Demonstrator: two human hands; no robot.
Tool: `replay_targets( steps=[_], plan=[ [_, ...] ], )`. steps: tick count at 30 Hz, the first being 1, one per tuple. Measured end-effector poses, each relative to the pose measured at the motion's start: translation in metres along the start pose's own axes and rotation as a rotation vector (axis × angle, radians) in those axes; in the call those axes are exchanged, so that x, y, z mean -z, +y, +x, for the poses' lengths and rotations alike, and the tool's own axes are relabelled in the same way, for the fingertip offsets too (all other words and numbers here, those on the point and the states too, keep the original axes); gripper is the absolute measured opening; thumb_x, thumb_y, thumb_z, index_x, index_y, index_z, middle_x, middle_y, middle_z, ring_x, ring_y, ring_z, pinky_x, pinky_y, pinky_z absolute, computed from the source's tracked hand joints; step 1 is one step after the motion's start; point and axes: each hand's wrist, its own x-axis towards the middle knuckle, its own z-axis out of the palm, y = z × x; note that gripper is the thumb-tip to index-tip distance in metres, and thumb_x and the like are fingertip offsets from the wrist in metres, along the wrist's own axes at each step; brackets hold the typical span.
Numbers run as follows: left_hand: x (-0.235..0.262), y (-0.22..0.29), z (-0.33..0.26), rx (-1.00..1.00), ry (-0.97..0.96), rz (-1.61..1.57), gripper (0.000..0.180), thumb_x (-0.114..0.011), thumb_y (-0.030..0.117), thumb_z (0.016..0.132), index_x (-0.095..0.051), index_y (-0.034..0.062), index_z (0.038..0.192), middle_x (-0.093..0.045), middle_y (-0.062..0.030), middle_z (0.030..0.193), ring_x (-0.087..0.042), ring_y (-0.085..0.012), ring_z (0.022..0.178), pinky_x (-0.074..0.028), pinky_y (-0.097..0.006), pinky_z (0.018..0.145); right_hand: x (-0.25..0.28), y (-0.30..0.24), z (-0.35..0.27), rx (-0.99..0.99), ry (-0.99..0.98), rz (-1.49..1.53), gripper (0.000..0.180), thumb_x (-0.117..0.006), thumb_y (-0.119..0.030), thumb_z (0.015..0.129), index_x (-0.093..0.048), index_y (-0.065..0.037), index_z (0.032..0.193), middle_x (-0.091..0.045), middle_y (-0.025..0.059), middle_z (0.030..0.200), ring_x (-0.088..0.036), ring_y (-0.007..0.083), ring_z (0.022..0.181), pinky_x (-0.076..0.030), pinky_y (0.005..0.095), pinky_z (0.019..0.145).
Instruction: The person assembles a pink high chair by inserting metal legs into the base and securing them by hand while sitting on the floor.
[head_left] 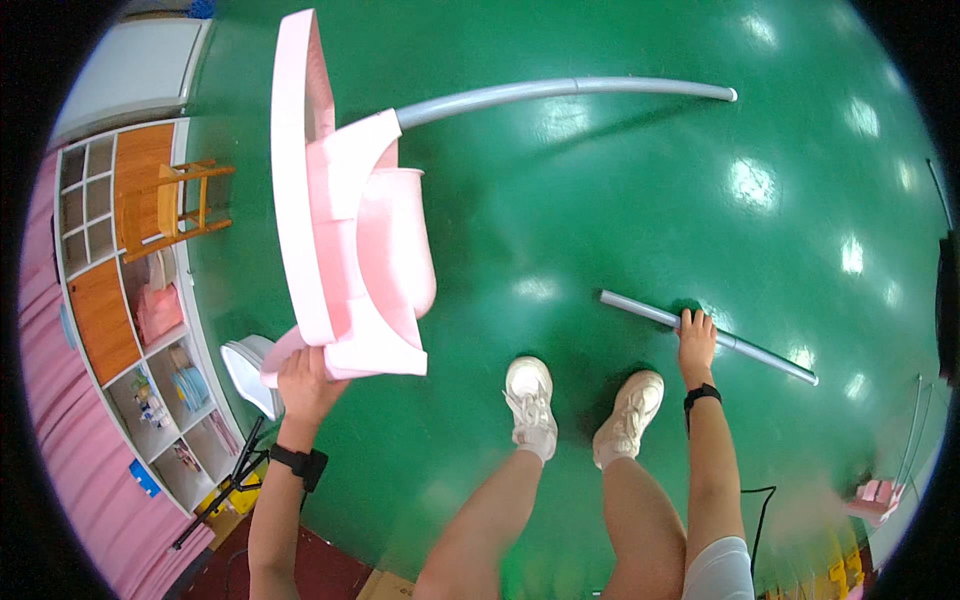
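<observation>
My left hand [308,390] is closed on the lower edge of a pink plastic high chair seat [395,250], which is tipped on its side. From the seat's far end one grey metal leg [550,88] reaches to the right, with a pale cap at its tip. My right hand [697,345] grips a loose grey metal tube [760,357] near its middle. That tube slants down to the right, ahead of my right shoe [630,410], and is apart from the seat. My left thumb is partly hidden against the pink plastic.
Along the left stands a cubby shelf [190,300] with a small wooden chair [170,205] before it. A white bin [245,372] and a black tripod [240,470] are near my left arm. Another pink seat with thin metal legs [877,500] is at the far right. The floor [500,220] is glossy green.
</observation>
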Motion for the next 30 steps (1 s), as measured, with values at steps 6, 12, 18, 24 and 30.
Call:
replay_targets(
  steps=[6,12,18,24,30],
  plan=[
    [0.017,-0.002,0.014,-0.109,0.04,-0.02,0.047,-0.076,0.028,0.056,-0.054,0.0025,0.089,-0.055,-0.0102,0.073,-0.056,-0.0284,0.065,-0.045,-0.039,0.058,0.021,0.026,-0.006,0.259,0.055,0.123,0.026,-0.052,-0.022,0.088,-0.051,-0.008,0.11,-0.056,0.0119,0.094,-0.055,0.0323,0.093,-0.044,0.0436,0.085],
    [0.112,0.008,0.006,-0.126,-0.193,-0.16,0.046,-0.077,0.032,0.056,-0.049,0.0049,0.08,-0.056,-0.0118,0.071,-0.059,-0.0315,0.064,-0.049,-0.041,0.057,0.126,0.029,-0.08,0.347,-0.088,0.665,0.044,-0.048,-0.021,0.092,-0.038,-0.011,0.134,-0.055,0.018,0.097,-0.053,0.036,0.094,-0.045,0.0458,0.081],
    [0.206,0.024,0.003,-0.064,-0.266,-0.203,0.049,-0.076,0.038,0.053,-0.05,0.0056,0.079,-0.06,-0.014,0.07,-0.061,-0.0331,0.064,-0.05,-0.042,0.058,0.265,0.066,-0.162,0.117,-0.296,0.957,0.053,-0.033,-0.036,0.098,-0.017,-0.02,0.146,-0.051,0.0294,0.12,-0.049,0.0455,0.111,-0.038,0.0479,0.097],
    [0.27,0.043,-0.02,0.085,-0.401,-0.302,0.051,-0.074,0.046,0.057,-0.058,0.0034,0.081,-0.065,-0.0189,0.075,-0.064,-0.0348,0.07,-0.051,-0.044,0.062,0.371,0.112,-0.243,-0.135,-0.565,1.067,0.058,-0.035,-0.052,0.094,-0.028,-0.013,0.137,-0.056,0.0311,0.112,-0.051,0.0446,0.111,-0.04,0.0466,0.094],
    [0.295,0.074,-0.051,0.14,-0.419,-0.315,0.055,-0.073,0.049,0.057,-0.059,0.0024,0.083,-0.065,-0.0191,0.077,-0.065,-0.0343,0.07,-0.053,-0.043,0.065,0.433,0.125,-0.282,-0.086,-0.421,0.973,0.055,-0.042,-0.054,0.092,-0.042,-0.009,0.123,-0.062,0.0243,0.084,-0.062,0.0383,0.085,-0.046,0.0465,0.074]
  ],
)
